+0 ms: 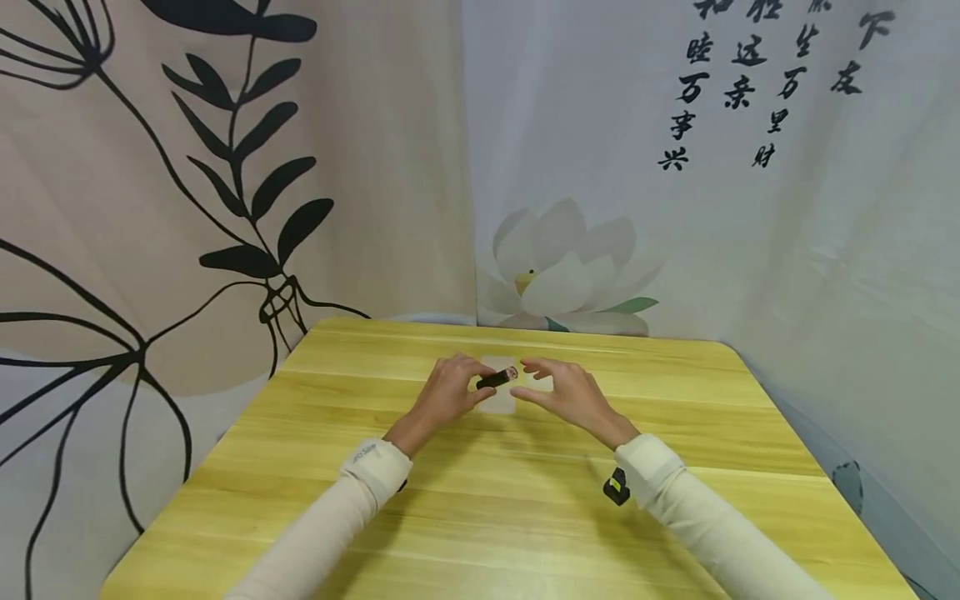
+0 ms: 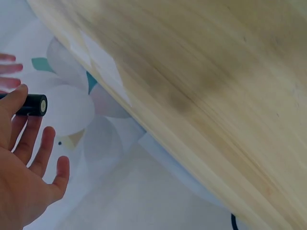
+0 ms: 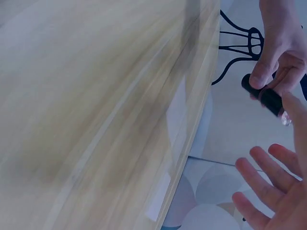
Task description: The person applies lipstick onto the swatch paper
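Observation:
A small black tube [image 1: 493,380] with a shiny, clear-looking end is held above the far part of the table. My left hand [image 1: 450,388] pinches it between thumb and fingers, and its shiny end points toward the right. In the left wrist view the other end of the tube [image 2: 36,105] shows a pale round disc. Close to the shiny end, my right hand [image 1: 573,398] has its fingers apart and holds nothing. From the right wrist, the right thumb overlaps the tube [image 3: 271,100] near that end.
Two flat white rectangles [image 1: 498,402] lie on the wooden table [image 1: 480,517] beneath the hands. Behind the table's far edge hangs a printed curtain [image 1: 390,167] with plants, a lotus and writing. A small black device [image 1: 617,487] sits at the right wrist.

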`<state>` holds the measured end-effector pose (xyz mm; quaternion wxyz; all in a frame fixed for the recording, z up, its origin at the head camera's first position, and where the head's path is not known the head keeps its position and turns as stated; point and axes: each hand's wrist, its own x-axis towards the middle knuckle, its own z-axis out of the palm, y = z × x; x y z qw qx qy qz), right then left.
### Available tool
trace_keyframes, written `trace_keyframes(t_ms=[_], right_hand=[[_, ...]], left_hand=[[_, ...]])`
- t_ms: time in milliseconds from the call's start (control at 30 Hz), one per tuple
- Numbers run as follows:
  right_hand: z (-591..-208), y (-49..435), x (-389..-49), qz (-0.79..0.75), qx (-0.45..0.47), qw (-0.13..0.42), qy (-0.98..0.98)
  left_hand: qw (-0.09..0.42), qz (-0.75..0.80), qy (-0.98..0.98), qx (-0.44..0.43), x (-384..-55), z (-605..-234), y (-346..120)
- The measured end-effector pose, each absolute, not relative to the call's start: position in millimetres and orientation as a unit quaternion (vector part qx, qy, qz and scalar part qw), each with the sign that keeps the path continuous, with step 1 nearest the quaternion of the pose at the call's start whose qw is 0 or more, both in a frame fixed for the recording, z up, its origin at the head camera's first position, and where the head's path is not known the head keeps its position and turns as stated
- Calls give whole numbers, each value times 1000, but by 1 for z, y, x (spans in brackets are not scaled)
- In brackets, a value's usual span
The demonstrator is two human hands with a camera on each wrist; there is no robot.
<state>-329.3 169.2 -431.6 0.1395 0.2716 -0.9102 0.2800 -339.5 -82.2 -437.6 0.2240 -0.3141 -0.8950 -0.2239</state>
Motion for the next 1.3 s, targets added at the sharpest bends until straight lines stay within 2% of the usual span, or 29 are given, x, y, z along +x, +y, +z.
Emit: trace_keyframes(t_ms=[400,700,1000,1200,1300], right_hand=[[-429,157,-328,258,298,185,-900],[-430,157,-325,244,297,186,-904],[-429,158,-323,223,338,193,-894],[-431,161,-323,198,380,228,-874],[-432,161,-323,202,385,228,-871]], left_hand=[[217,-200,-899,-324,-334,-440,-63],[215,-200,-900,-322,-332,-438,-62],[183,-210,-899,-338,-330,-438,-67],[171,-211,-896,-350,-329,-436,-70],[170,-206,-896,-354,-328,-436,-71]])
